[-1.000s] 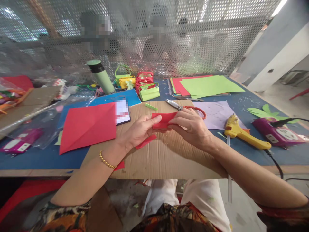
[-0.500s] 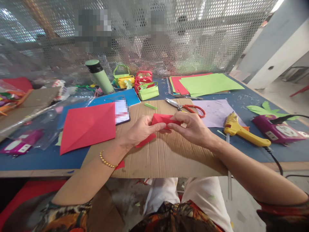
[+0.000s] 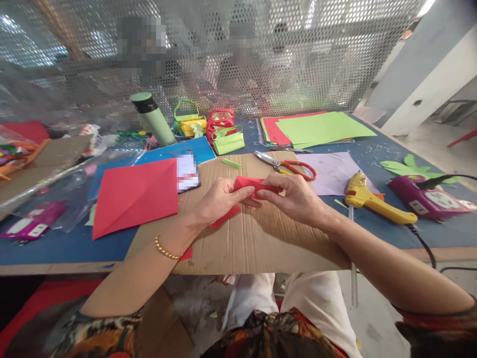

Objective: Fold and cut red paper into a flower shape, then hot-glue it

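A small folded piece of red paper (image 3: 246,182) is held just above the cardboard sheet (image 3: 242,243). My left hand (image 3: 219,201) pinches its left end between thumb and fingers. At the other end, my right hand (image 3: 294,196) is closed on the same piece, thumb in front. The two thumbs nearly meet at the middle, hiding part of the folds. A red paper scrap (image 3: 225,217) lies on the cardboard below my left hand. Beyond my right hand rest red-handled scissors (image 3: 285,163). A large red paper sheet (image 3: 136,199) lies to the left.
On the right are a yellow glue gun (image 3: 372,199) and a purple power strip (image 3: 428,199). Small paper baskets (image 3: 228,140), a green bottle (image 3: 156,119) and stacked coloured paper (image 3: 328,129) stand at the back. A phone (image 3: 188,171) lies by the red sheet.
Both hands stay on the folded red paper in nearly the same place. The fingers of my left hand shift slightly beneath it.
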